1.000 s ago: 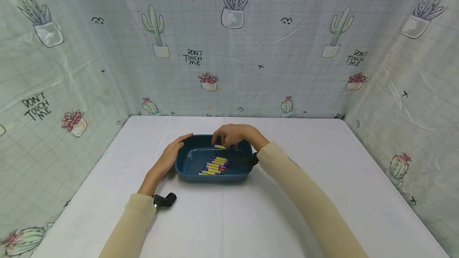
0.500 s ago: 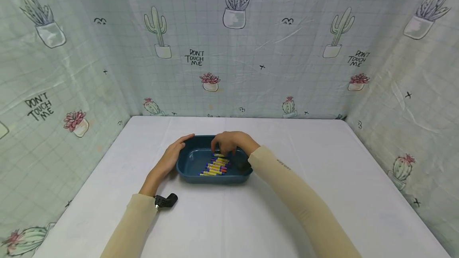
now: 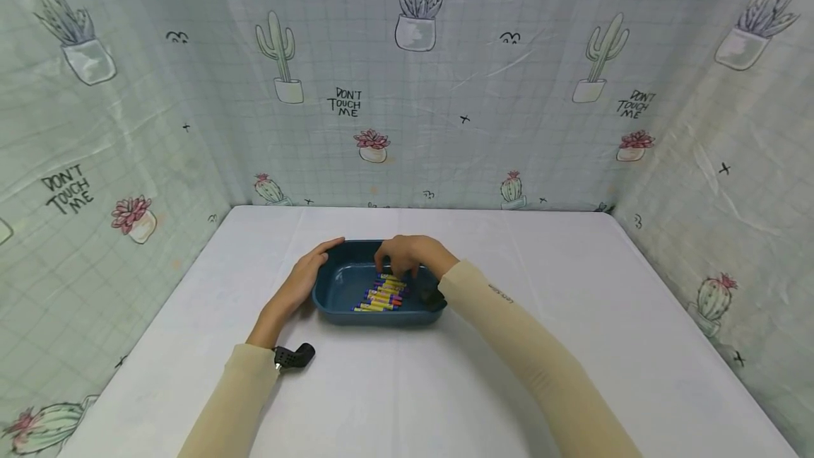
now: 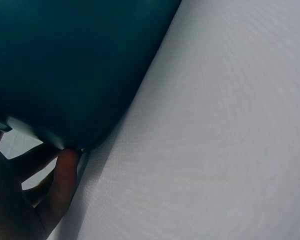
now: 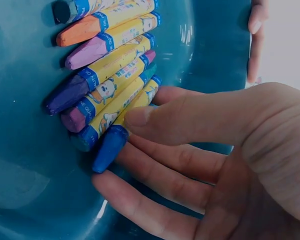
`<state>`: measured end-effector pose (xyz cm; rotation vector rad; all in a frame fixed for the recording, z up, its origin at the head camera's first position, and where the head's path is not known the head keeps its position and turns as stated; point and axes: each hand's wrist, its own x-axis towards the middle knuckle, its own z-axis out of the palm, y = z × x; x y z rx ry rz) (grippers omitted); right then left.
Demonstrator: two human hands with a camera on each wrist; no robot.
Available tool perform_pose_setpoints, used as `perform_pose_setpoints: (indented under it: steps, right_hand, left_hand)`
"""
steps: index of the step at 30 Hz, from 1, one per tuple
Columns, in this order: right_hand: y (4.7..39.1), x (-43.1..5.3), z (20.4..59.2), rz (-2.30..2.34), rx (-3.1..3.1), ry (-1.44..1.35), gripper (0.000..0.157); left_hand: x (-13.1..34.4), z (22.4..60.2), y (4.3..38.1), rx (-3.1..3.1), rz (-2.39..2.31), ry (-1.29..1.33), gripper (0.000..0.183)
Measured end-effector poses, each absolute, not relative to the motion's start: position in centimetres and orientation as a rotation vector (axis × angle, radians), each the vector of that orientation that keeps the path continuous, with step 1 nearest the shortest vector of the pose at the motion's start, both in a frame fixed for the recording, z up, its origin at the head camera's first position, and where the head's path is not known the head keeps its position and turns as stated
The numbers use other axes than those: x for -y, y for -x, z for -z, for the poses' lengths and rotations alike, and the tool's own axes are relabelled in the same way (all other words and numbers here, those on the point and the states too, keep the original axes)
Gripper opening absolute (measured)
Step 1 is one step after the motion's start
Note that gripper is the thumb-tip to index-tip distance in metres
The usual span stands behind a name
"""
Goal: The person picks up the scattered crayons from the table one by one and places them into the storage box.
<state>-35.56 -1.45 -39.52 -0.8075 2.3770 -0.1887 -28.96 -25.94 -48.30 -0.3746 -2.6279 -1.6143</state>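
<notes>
A dark blue-green tray (image 3: 337,313) holds a slanting row of oil pastels (image 3: 379,299) in yellow wrappers with blue bands. My right hand (image 3: 403,254) reaches into it over the far end of the row. In the right wrist view, its thumb and fingers pinch a blue oil pastel (image 5: 111,147), which lies against the dark teal-tipped one beside it. Purple, lilac and orange oil pastels (image 5: 80,31) follow along the row. My left hand (image 3: 304,278) rests on the tray's left side, its fingers extended along the rim and touching the outer wall in the left wrist view.
A white cloth (image 3: 394,387) covers the table under the tray. Behind and at both sides hang curtains (image 3: 439,90) printed with potted cacti. Black wrist devices (image 3: 295,356) are strapped to the forearms.
My right hand has lowered the oil pastel from above the tray's far side to the far end of the row. It barely moves in the last half second. My left hand stays put.
</notes>
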Motion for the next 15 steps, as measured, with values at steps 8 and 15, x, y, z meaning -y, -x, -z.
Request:
perform_pose_setpoints:
  steps: [8,15]
  right_hand:
    - [35.09,1.36,39.35,0.200,-2.381,0.827,0.041]
    - [34.75,1.32,39.21,0.207,-2.374,0.836,0.038]
  left_hand:
    - [25.93,48.05,28.73,2.618,1.615,0.397,0.050]
    - [25.96,48.25,28.71,2.614,1.622,0.397,0.050]
